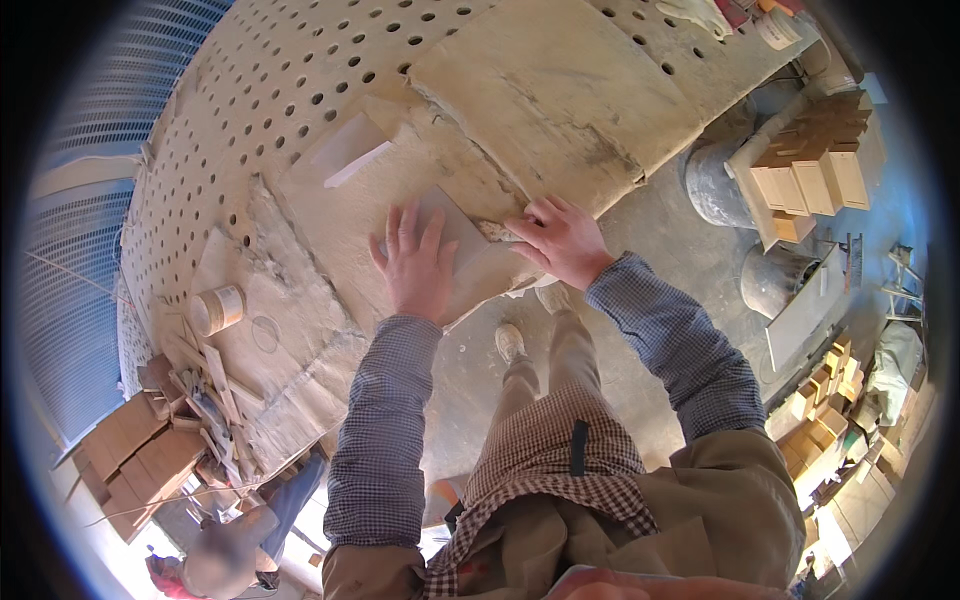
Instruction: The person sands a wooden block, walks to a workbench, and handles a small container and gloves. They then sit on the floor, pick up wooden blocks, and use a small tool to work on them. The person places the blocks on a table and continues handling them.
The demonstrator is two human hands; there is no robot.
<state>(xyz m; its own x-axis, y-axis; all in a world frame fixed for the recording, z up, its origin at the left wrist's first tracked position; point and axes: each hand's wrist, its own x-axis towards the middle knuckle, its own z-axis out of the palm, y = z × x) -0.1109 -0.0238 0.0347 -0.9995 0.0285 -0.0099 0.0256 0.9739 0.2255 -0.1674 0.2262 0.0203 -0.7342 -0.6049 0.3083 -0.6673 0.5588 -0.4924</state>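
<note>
A thin grey sheet (436,200) lies on the worn, dusty covering (330,215) of the worktable. My left hand (415,262) rests flat on the sheet with its fingers spread. Just right of the sheet's corner, my right hand (562,240) is closed, its fingers curled and its thumb and index finger pointing toward that corner. Whatever those fingers hold, if anything, is too small or hidden to name. Farther off to the left, a pale folded sheet (350,150) lies on the same covering.
A thick padded board (560,90) covers the table's far right. Perforated tabletop (290,110) shows beyond. A tape roll or tub (217,310) and wood scraps (215,390) sit at left. Buckets (718,185) and stacked wooden pieces (815,170) stand right. Another person (225,550) is lower left.
</note>
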